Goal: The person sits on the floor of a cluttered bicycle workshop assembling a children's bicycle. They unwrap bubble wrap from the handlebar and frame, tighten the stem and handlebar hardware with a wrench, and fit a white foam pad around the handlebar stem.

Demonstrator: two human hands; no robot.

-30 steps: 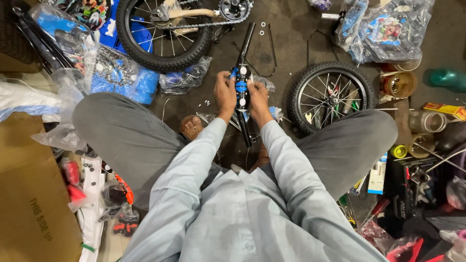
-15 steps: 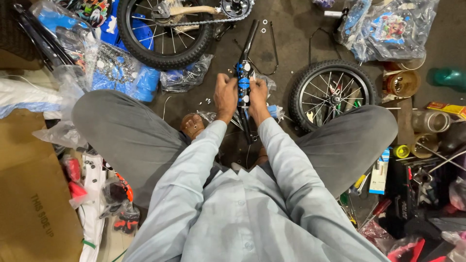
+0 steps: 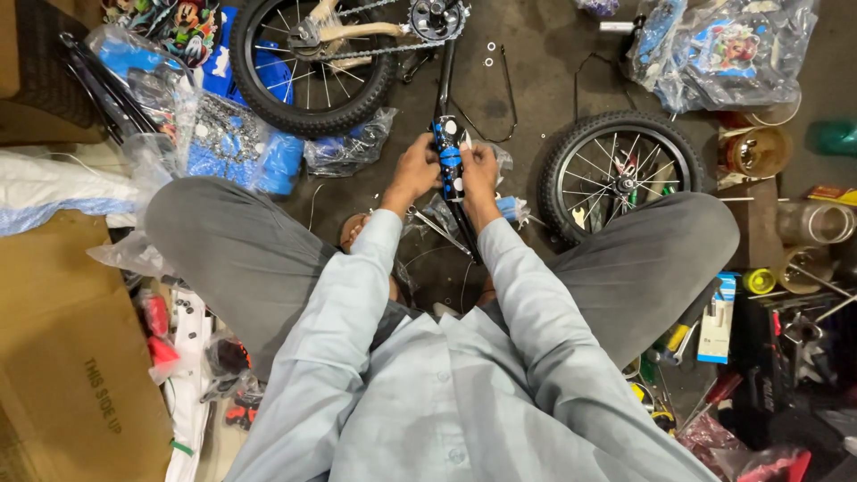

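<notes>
Near the upper middle of the frame, the left hand (image 3: 412,171) and the right hand (image 3: 479,174) close from either side on a black bicycle frame tube with blue decals (image 3: 449,165), fingers curled round it just above the person's crossed legs. That tube runs up the frame to a chainring and chain (image 3: 428,20) at the top edge, beside the rear wheel (image 3: 312,67) in the upper left centre. A loose front wheel (image 3: 616,174) lies on the floor just right of the right hand, touching the grey trouser knee. Crumpled clear plastic wrapping (image 3: 348,147) sits just left of the left hand, and more wrapped parts in plastic bags (image 3: 723,49) fill the upper right. A flattened cardboard box (image 3: 71,384) covers the lower left, and tools, among them a red-handled screwdriver (image 3: 714,397), crowd the lower right. Two small washers (image 3: 489,54) lie on the floor above the hands.
</notes>
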